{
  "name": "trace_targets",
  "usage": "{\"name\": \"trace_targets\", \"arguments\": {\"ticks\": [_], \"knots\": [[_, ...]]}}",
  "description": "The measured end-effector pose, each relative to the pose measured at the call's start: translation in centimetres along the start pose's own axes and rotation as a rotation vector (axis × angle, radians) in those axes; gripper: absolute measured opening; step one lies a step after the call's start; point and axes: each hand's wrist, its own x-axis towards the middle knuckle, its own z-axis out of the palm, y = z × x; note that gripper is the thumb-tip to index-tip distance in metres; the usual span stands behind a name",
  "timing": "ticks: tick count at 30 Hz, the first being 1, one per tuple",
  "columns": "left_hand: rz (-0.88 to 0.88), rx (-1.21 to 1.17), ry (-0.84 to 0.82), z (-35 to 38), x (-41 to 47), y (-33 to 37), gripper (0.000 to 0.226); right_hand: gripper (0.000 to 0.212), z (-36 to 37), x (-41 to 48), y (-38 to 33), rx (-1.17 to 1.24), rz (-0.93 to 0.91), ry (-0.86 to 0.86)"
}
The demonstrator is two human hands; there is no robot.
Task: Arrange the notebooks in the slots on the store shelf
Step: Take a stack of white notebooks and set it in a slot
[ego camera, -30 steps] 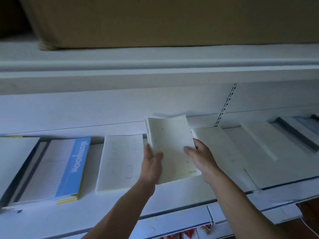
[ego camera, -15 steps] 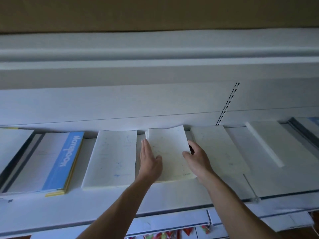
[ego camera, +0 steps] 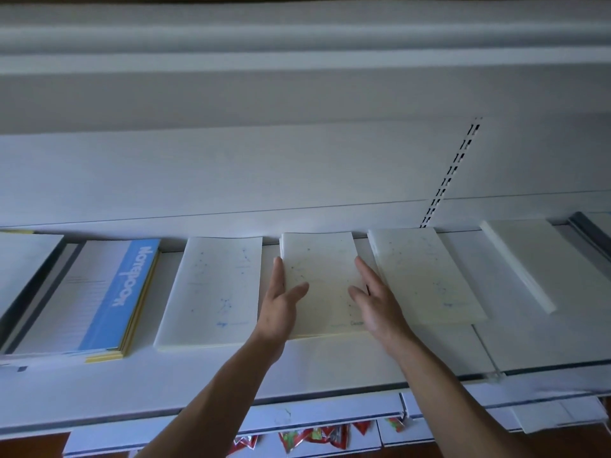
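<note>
Left hand (ego camera: 281, 304) and right hand (ego camera: 375, 302): released, my fingers straight along the side edges of the middle notebook (ego camera: 320, 272), thumbs on its cover. It lies flat on the shelf (ego camera: 330, 368), top edge at the back wall (ego camera: 297, 180); narrow bare strips separate it from the left notebook (ego camera: 215, 292) and right notebook (ego camera: 426, 276)

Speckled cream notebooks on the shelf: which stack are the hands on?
The middle stack, flanked by the left hand and right hand, thumbs on its cover. The left stack and right stack lie outside the hands.

Notebook stack (ego camera: 322, 282) from mid-air down onto shelf (ego camera: 330, 365); left hand (ego camera: 281, 312) and right hand (ego camera: 377, 305) now straight-fingered alongside.
</note>
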Motion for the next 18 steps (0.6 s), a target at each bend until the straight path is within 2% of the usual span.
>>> {"name": "trace_targets", "arguments": {"ticks": [2,5,8,12,16,18], "knots": [[-0.001,0.010,-0.016,-0.5,-0.1,0.1,0.074,0.057,0.0,0.0,0.2,-0.008,-0.028,0.000],[0.025,0.014,-0.069,-1.0,0.4,0.8,0.049,0.056,-0.2,0.4,0.4,-0.025,-0.022,0.035],[0.013,-0.019,-0.045,-0.7,1.1,1.6,0.032,0.058,-0.5,1.1,0.5,-0.057,-0.026,0.055],[0.003,-0.019,-0.047,-0.1,1.2,1.4,0.058,0.058,-0.3,1.4,0.0,-0.120,-0.038,0.019],[0.041,-0.107,0.002,0.0,0.7,0.6,0.037,0.059,-0.5,1.2,0.4,-0.059,-0.067,0.043],[0.028,-0.182,0.109,0.1,0.1,-0.1,0.051,0.054,-0.6,0.8,0.7,0.053,-0.059,0.087]]}}
